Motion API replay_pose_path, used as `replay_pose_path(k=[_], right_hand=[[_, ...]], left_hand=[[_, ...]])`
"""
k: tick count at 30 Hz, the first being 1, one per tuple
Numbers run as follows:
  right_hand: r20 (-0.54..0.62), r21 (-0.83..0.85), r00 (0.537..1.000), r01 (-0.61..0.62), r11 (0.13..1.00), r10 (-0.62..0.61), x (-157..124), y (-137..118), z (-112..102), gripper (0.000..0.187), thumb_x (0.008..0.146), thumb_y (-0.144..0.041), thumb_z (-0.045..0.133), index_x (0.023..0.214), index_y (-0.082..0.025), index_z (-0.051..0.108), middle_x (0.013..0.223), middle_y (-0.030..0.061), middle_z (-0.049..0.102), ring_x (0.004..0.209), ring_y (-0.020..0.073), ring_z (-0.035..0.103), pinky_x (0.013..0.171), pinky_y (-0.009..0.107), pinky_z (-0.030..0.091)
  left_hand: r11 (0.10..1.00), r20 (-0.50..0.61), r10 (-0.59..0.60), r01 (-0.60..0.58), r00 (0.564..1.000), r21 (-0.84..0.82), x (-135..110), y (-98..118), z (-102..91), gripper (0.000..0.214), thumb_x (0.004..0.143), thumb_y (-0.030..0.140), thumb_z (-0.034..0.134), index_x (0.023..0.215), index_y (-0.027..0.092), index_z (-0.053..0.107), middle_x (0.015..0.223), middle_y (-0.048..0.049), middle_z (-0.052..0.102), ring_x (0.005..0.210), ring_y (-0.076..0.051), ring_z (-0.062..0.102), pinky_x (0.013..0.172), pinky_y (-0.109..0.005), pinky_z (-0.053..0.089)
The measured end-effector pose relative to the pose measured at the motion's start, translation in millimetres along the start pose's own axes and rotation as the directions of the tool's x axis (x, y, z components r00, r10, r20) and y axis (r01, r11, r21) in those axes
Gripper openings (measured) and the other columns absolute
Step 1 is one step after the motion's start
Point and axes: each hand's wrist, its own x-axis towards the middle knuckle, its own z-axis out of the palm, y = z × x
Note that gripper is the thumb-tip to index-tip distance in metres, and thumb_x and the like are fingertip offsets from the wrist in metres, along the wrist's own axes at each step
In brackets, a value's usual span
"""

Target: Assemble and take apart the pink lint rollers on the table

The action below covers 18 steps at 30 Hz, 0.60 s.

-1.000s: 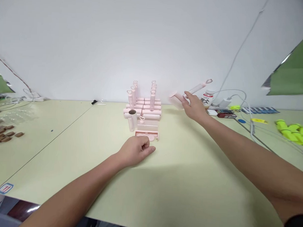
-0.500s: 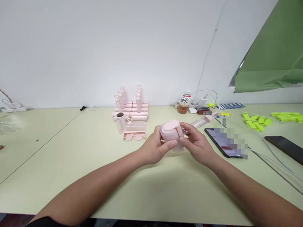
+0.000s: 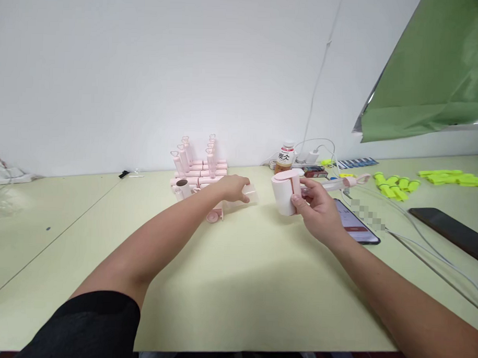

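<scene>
My right hand (image 3: 314, 205) grips a lint roller (image 3: 284, 195) with a white roll, a pink end cap and a pink side arm. Its clear handle sticks out to the right and ends in a pink heart-shaped loop (image 3: 362, 179). My left hand (image 3: 235, 189), reaching across to the left, has its fingers around a clear plastic cover (image 3: 253, 195) low over the table. Partly hidden by the left forearm are a pink open piece with a round disc (image 3: 213, 215) and an upright cardboard-cored tube (image 3: 182, 186).
Several pink rollers (image 3: 186, 182) lie stacked by the wall, with upright heart-topped handles (image 3: 211, 160). A labelled bottle (image 3: 286, 155), cables, a lit phone (image 3: 358, 227), a dark phone (image 3: 451, 231) and yellow-green pieces (image 3: 395, 185) are on the right.
My hands have parted. The translucent covering is off the roller, whose white roll now shows. My left hand has moved left; my right hand keeps the roller.
</scene>
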Motion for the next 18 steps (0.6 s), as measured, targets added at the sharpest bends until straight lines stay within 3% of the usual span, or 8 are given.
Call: replay_pose_path(k=[5, 8, 12, 13, 14, 15, 16, 18], right_hand=[[0.086, -0.074, 0.996, 0.002, 0.997, 0.004, -7, -3, 3, 0.042, 0.086, -0.043, 0.061, 0.126, -0.029, 0.056, 0.108, 0.0072, 0.064, 0.093, 0.0244, 0.060, 0.071, 0.037, 0.056], [0.152, -0.048, 0.988, -0.026, 0.999, 0.033, -10, -2, 6, 0.043, 0.087, -0.041, 0.061, 0.127, -0.028, 0.055, 0.113, 0.0079, 0.063, 0.097, 0.0243, 0.059, 0.073, 0.037, 0.056], [0.240, 0.143, 0.966, -0.131, 0.981, 0.094, -20, -10, 17, 0.064, 0.085, -0.038, 0.065, 0.143, -0.029, 0.038, 0.125, 0.0106, 0.058, 0.106, 0.0248, 0.060, 0.081, 0.040, 0.055], [0.281, 0.212, 0.953, -0.177, 0.961, 0.113, -25, -15, 21, 0.074, 0.084, -0.038, 0.067, 0.147, -0.030, 0.029, 0.129, 0.0119, 0.055, 0.109, 0.0249, 0.060, 0.084, 0.041, 0.054], [0.333, 0.273, 0.934, -0.227, 0.935, 0.130, -31, -21, 25, 0.083, 0.083, -0.037, 0.068, 0.151, -0.030, 0.021, 0.132, 0.0132, 0.053, 0.110, 0.0247, 0.061, 0.088, 0.042, 0.053], [0.400, 0.319, 0.907, -0.275, 0.907, 0.134, -37, -27, 29, 0.092, 0.082, -0.037, 0.069, 0.153, -0.030, 0.012, 0.133, 0.0142, 0.052, 0.110, 0.0243, 0.062, 0.090, 0.043, 0.052], [0.481, 0.350, 0.868, -0.315, 0.882, 0.120, -44, -33, 33, 0.098, 0.081, -0.038, 0.070, 0.155, -0.031, 0.005, 0.134, 0.0148, 0.052, 0.109, 0.0239, 0.062, 0.091, 0.043, 0.052], [0.652, 0.319, 0.753, -0.379, 0.869, 0.089, -54, -44, 36, 0.107, 0.081, -0.036, 0.071, 0.156, -0.031, -0.005, 0.131, 0.0144, 0.054, 0.104, 0.0222, 0.064, 0.088, 0.041, 0.053]], left_hand=[[0.999, 0.014, 0.025, -0.025, 1.000, 0.046, 13, 5, 13.3, 0.062, 0.070, 0.042, 0.077, 0.124, 0.018, 0.059, 0.120, -0.0145, 0.066, 0.111, -0.035, 0.061, 0.093, -0.042, 0.044], [0.999, -0.058, 0.053, -0.052, 0.997, 0.013, 1, 12, 14.6, 0.052, 0.074, 0.037, 0.073, 0.121, 0.018, 0.060, 0.126, -0.0149, 0.062, 0.118, -0.035, 0.056, 0.100, -0.045, 0.041], [0.980, -0.240, 0.057, -0.101, 0.969, -0.173, -49, 35, 27.7, 0.039, 0.095, 0.019, 0.035, 0.132, 0.021, 0.045, 0.137, -0.0098, 0.055, 0.124, -0.021, 0.054, 0.100, -0.035, 0.045], [0.883, -0.289, -0.003, -0.133, 0.957, -0.450, -65, 43, 33.8, 0.037, 0.096, 0.019, 0.032, 0.130, 0.019, 0.045, 0.130, -0.0111, 0.059, 0.116, -0.020, 0.059, 0.093, -0.034, 0.049], [0.727, -0.273, -0.040, -0.160, 0.961, -0.668, -82, 50, 40.5, 0.035, 0.097, 0.024, 0.033, 0.130, 0.019, 0.041, 0.125, -0.0116, 0.062, 0.108, -0.020, 0.063, 0.085, -0.034, 0.052], [0.580, -0.250, -0.055, -0.173, 0.967, -0.796, -98, 57, 47.2, 0.036, 0.097, 0.032, 0.037, 0.130, 0.018, 0.039, 0.121, -0.0118, 0.063, 0.103, -0.021, 0.065, 0.080, -0.035, 0.053], [0.486, -0.266, -0.076, -0.197, 0.961, -0.852, -113, 61, 53.4, 0.042, 0.094, 0.039, 0.046, 0.129, 0.019, 0.039, 0.120, -0.0116, 0.063, 0.103, -0.022, 0.065, 0.080, -0.034, 0.053], [0.441, -0.297, -0.127, -0.214, 0.947, -0.871, -136, 66, 63.0, 0.047, 0.088, 0.045, 0.059, 0.124, 0.019, 0.044, 0.119, -0.0107, 0.063, 0.105, -0.024, 0.063, 0.084, -0.035, 0.052]])
